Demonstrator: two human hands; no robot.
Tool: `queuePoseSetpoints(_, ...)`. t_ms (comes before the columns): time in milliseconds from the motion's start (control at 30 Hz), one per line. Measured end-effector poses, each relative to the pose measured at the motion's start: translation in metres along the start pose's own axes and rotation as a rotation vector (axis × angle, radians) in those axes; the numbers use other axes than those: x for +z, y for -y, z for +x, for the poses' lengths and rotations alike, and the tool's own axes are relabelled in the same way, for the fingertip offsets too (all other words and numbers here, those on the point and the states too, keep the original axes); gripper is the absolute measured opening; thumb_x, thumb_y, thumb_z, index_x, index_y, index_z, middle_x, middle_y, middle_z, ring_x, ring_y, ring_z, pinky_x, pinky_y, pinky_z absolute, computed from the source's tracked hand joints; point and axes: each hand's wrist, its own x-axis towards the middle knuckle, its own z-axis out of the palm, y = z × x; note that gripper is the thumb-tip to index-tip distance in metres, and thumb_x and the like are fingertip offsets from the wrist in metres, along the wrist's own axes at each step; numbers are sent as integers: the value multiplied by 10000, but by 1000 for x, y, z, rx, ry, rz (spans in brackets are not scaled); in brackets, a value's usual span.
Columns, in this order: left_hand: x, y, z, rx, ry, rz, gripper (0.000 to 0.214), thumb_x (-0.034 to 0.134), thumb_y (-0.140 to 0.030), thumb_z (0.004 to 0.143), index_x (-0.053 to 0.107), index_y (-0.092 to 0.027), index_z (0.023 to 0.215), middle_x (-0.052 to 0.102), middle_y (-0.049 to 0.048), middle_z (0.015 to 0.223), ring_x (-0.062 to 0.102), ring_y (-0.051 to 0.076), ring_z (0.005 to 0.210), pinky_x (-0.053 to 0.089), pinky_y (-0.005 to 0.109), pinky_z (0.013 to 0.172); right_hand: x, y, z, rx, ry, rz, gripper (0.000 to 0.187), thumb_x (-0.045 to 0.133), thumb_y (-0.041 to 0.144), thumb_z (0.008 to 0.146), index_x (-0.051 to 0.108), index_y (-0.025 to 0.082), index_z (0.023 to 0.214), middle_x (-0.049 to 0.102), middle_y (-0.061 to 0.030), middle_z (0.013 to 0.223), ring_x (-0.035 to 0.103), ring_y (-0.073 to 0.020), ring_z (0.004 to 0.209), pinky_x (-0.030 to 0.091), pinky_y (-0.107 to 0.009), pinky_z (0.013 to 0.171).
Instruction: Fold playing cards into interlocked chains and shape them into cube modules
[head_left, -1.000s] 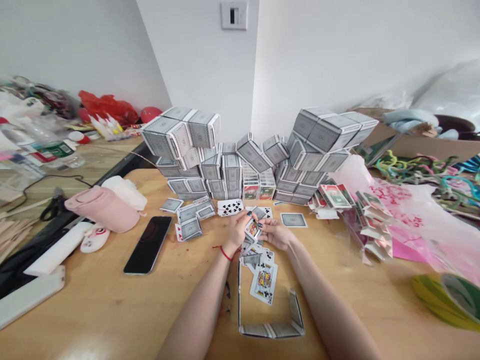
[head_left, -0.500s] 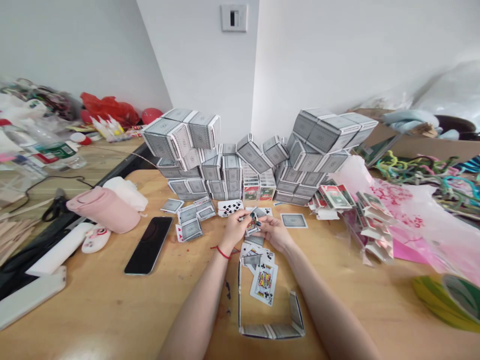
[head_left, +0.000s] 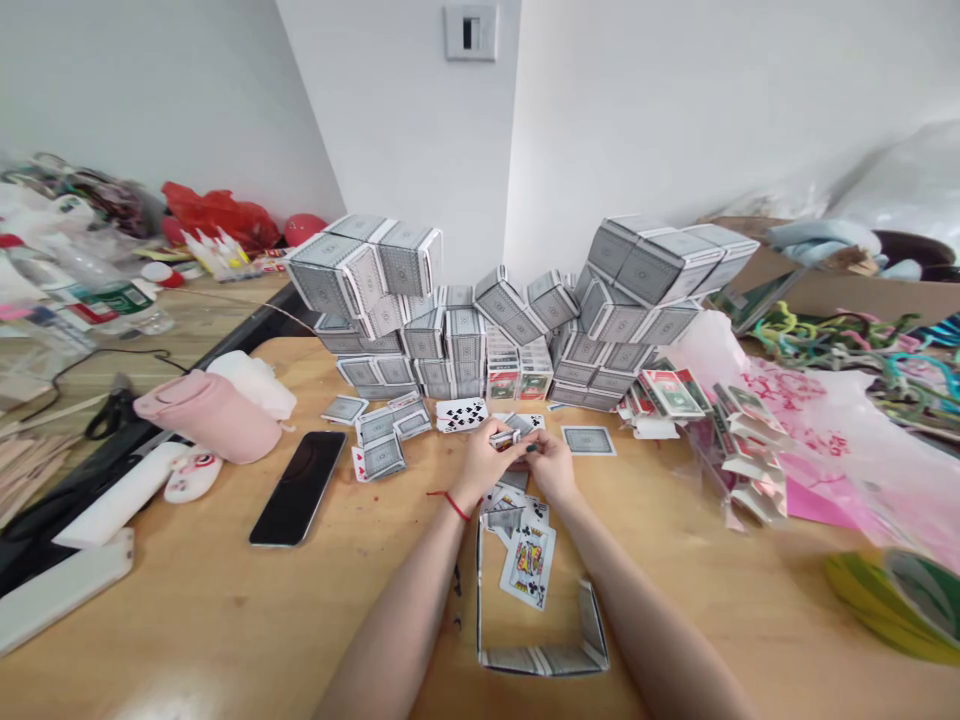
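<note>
My left hand [head_left: 480,462] and right hand [head_left: 553,466] meet over the middle of the worktop [head_left: 225,620], fingertips drawn together and pinching one playing card [head_left: 504,438] between them. The card is held just above the surface and appears to be folded, though it is too small in view to confirm. Directly below my wrists lies a loose heap of cards [head_left: 510,510], with a face-up king [head_left: 529,565] at its near edge. Nearer to me stands a three-sided frame of folded cards [head_left: 541,660], open towards the hands. Beyond the hands, a wall of card-built blocks [head_left: 465,335] stands against the corner. A dark phone [head_left: 298,487] lies flat, well to the left.
</note>
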Motion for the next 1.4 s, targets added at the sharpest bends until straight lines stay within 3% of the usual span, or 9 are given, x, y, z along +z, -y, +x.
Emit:
queuePoseSetpoints(133,1,-3,1,-41,-63,-42,103,612,-250,680,567,-158,664,576,6,696,539,145,721,406,250,696,1,0,-3,-75,9,-83,230,689,301,609,479,206,614,579,41,516,577,-141,486,519,-292,526)
queuePoseSetpoints(333,-3,-4,2,-180,-56,-246,102,612,-263,657,620,-161,657,623,17,694,567,156,709,419,258,673,3,12,-9,60,328,-62,341,611,498,693,512,177,751,617,11,543,623,-152,482,515,-274,492)
queuePoseSetpoints(400,-3,-3,3,-234,-50,-310,122,626,-273,636,645,-156,668,650,26,712,581,162,705,425,260,661,5,13,-11,82,366,-109,396,565,559,705,514,170,757,613,10,494,614,-150,443,502,-259,458)
queuePoseSetpoints(567,1,0,4,-338,-79,-487,149,652,-254,595,654,-138,689,681,41,722,614,168,698,438,263,658,9,9,-12,26,315,-178,392,529,592,716,525,200,725,610,11,448,578,-151,378,482,-264,412)
queuePoseSetpoints(767,6,1,3,-349,-131,-588,139,631,-244,618,624,-129,696,679,44,703,627,158,665,443,248,612,13,7,-14,-89,240,-280,350,518,537,750,527,218,606,596,6,442,532,-155,326,409,-260,339)
queuePoseSetpoints(933,6,-2,4,-347,-117,-534,143,624,-258,633,618,-126,688,674,52,694,629,168,670,452,250,597,13,3,-15,-183,192,-344,353,522,476,770,499,219,530,547,21,382,487,-132,292,368,-242,340)
queuePoseSetpoints(1167,3,-9,5,-339,-92,-356,182,685,-241,596,634,-146,742,673,37,714,595,142,594,438,238,528,11,4,-13,-92,196,-267,271,545,442,752,497,228,592,554,26,414,470,-132,297,338,-237,312)
queuePoseSetpoints(1400,2,-4,6,-375,-120,-363,136,668,-184,589,630,-131,708,634,10,632,559,119,552,403,219,507,10,3,-11,-134,249,-327,289,511,432,777,517,216,585,552,22,439,457,-111,303,337,-227,318)
